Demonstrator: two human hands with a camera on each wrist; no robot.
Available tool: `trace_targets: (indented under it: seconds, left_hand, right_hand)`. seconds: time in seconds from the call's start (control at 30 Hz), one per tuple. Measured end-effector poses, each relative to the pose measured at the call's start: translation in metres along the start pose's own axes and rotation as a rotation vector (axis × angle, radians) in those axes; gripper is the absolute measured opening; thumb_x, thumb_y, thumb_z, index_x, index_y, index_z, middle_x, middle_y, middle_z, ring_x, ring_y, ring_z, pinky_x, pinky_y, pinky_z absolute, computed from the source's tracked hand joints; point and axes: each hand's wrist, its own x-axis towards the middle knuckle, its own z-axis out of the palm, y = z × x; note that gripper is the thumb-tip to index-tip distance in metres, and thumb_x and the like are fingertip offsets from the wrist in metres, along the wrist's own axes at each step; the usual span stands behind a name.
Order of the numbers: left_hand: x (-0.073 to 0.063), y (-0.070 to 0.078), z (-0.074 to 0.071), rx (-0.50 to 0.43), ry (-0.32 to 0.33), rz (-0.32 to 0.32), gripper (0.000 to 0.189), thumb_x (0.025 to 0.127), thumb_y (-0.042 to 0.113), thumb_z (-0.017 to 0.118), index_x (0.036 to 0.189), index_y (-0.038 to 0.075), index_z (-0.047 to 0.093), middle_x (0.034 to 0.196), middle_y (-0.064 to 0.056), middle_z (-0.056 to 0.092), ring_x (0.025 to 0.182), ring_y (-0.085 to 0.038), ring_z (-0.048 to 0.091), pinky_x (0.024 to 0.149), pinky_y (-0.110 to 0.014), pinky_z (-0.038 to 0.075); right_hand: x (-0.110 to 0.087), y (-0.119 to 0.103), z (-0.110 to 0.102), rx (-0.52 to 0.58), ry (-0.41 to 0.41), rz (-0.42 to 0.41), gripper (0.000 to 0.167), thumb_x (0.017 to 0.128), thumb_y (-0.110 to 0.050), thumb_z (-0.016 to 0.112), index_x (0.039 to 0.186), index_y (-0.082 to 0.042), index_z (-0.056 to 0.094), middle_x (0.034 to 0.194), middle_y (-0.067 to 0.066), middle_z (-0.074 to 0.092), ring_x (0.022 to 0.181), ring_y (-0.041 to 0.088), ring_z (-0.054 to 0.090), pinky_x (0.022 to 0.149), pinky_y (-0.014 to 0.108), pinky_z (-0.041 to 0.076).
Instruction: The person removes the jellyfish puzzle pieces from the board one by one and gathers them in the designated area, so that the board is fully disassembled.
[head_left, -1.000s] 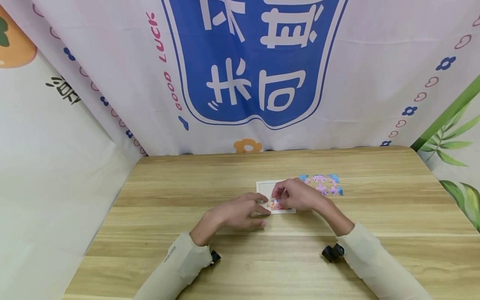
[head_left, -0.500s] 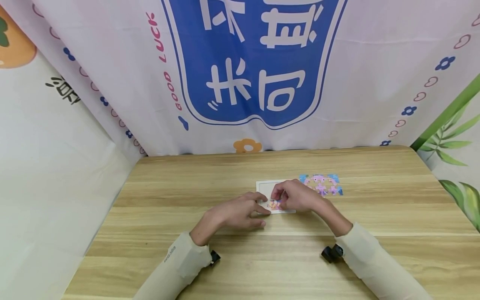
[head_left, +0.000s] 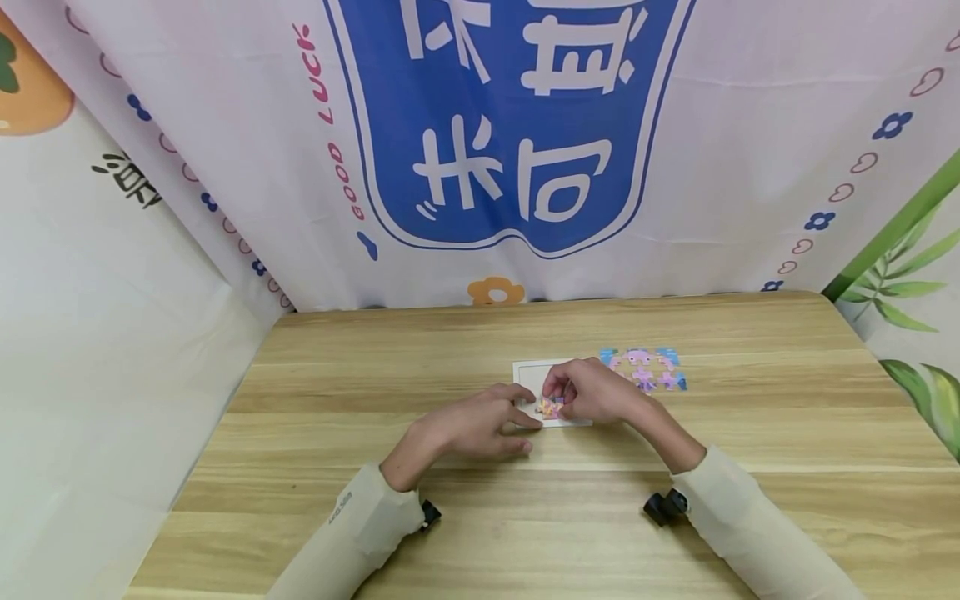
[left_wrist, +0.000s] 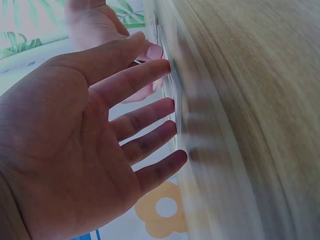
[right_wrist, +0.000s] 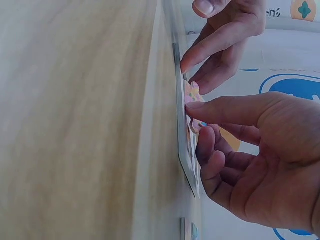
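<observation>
A white puzzle tray (head_left: 531,375) lies flat at mid-table, partly covered by both hands. My right hand (head_left: 600,390) pinches a small pink and yellow jigsaw piece (right_wrist: 192,93) between thumb and fingers. The piece is tilted over the lower part of the tray, and its lower edge is close to the tray surface; whether it touches is unclear. My left hand (head_left: 487,421) reaches in from the left with spread, extended fingers (left_wrist: 150,135). Its fingertips rest on the tray's left side and hold nothing.
Right of the tray, several joined or closely laid pink and blue jigsaw pieces (head_left: 643,369) lie on the wooden table (head_left: 375,358). A printed cloth (head_left: 420,275) hangs along the table's back edge.
The jigsaw piece in my right hand has tipped and turned slightly over the tray, showing more yellow. The right fingers shifted only a little; the left hand stays put.
</observation>
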Motion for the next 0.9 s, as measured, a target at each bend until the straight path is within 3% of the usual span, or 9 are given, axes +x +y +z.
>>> trace_targets:
  seconds: [0.27,0.47,0.9]
  left_hand:
    - [0.000,0.000,0.000,0.003,0.005,0.007,0.040,0.107,0.034,0.069,0.143,0.017,0.072,0.168,-0.010,0.045,0.157,-0.029,0.041,0.127,-0.047,0.040]
    - [0.000,0.000,0.000,0.003,0.008,0.006,0.040,0.106,0.033,0.070,0.142,0.017,0.072,0.168,-0.010,0.045,0.157,-0.029,0.041,0.128,-0.048,0.039]
    - [0.000,0.001,0.000,-0.017,-0.004,-0.028,0.039,0.107,0.035,0.068,0.143,0.019,0.071,0.169,-0.007,0.044,0.159,-0.028,0.038,0.127,-0.049,0.040]
  right_hand:
    - [-0.002,-0.001,0.001,0.000,-0.001,-0.042,0.021,0.088,0.006,0.079,0.101,-0.010,0.074,0.090,0.001,0.072,0.082,0.011,0.063,0.075,0.026,0.054]
    - [-0.003,-0.001,0.001,0.019,-0.005,-0.049,0.021,0.094,0.009,0.066,0.102,-0.010,0.074,0.086,0.003,0.073,0.077,0.010,0.062,0.071,0.025,0.052]
    - [-0.011,0.006,-0.009,0.172,-0.014,0.007,0.015,0.100,0.000,0.063,0.105,-0.008,0.075,0.091,0.005,0.070,0.082,0.017,0.059,0.075,0.031,0.051]
